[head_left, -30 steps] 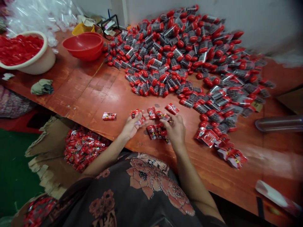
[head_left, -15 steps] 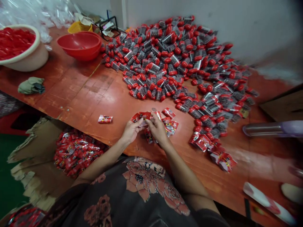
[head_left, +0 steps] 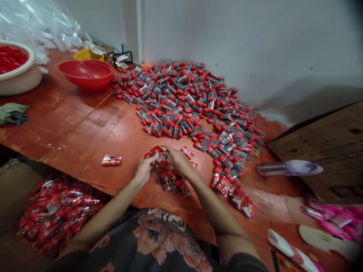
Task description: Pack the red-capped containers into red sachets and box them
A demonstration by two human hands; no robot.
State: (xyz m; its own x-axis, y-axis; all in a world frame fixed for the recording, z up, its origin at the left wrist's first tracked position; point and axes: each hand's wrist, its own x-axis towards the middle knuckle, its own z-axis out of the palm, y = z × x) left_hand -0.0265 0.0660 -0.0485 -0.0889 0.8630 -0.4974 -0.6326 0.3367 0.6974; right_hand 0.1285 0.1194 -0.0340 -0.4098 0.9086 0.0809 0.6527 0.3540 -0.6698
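My left hand [head_left: 144, 169] pinches a small red printed wrapper [head_left: 154, 152] between thumb and fingers above the table. On the same wrapper, from the right side, are the bent fingers of my right hand [head_left: 178, 160]; its fingertips are partly hidden. Below my hands lies a cluster of red printed wrappers [head_left: 172, 180], and another wrapper [head_left: 187, 152] rests just beyond my right hand. A single wrapper [head_left: 111, 161] lies apart to the left. Several more wrappers [head_left: 241, 200] sit to the right on the orange-red table [head_left: 82, 139].
A big heap of red-capped clear tubes [head_left: 181, 100] with dark contents covers the back. Red bowl [head_left: 86, 73] and white tub [head_left: 25, 79] stand left, above a wrapper-filled box [head_left: 61, 211]. At right are a purple-ended clear scoop [head_left: 289, 168] and a cardboard box [head_left: 326, 155].
My view has swung right, bringing pink items at the right into sight. My right hand has come over from the wrappers on the right to join my left hand at one wrapper.
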